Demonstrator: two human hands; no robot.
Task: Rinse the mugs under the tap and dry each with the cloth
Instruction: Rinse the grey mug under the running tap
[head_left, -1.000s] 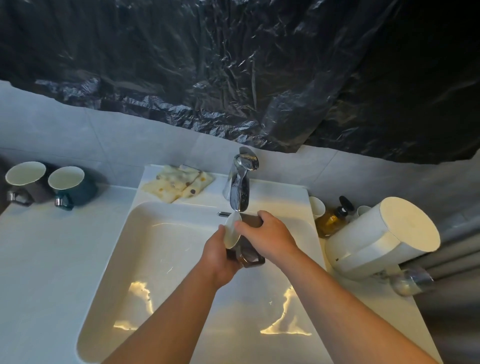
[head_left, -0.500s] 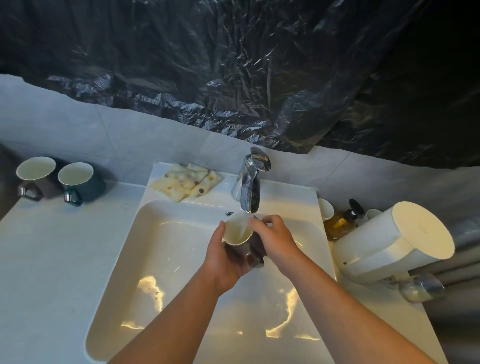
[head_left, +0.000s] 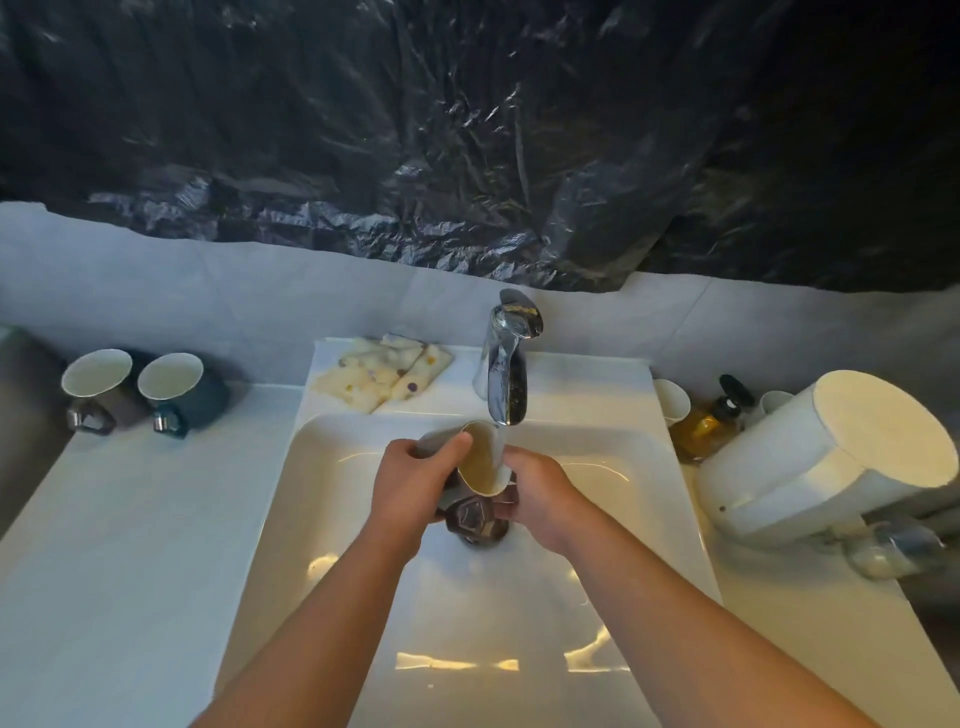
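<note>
Under the chrome tap (head_left: 503, 374) I hold a dark mug (head_left: 479, 457) with a pale inside, tilted so its mouth faces right, over the white sink (head_left: 332, 519). Water runs from the spout onto the mug's rim. My left hand (head_left: 415, 488) wraps the mug's body from the left. My right hand (head_left: 540, 499) grips its rim and lower side from the right. The mug's faceted handle (head_left: 470, 517) points down between my hands. Two more mugs, one grey (head_left: 98, 387) and one dark teal (head_left: 179, 389), stand on the left counter. A folded spotted cloth (head_left: 384, 376) lies on the sink's back ledge.
On the right counter lie a large white cylinder (head_left: 826, 457) on its side, an amber bottle with a black pump (head_left: 711, 421), small white cups (head_left: 672, 402) and a clear glass (head_left: 888, 551). Black plastic sheeting (head_left: 467, 130) covers the wall above the tiles.
I have turned the mug: its mouth faced left and up before, and now it faces right under the running water. My left hand has shifted from below the mug to its left side.
</note>
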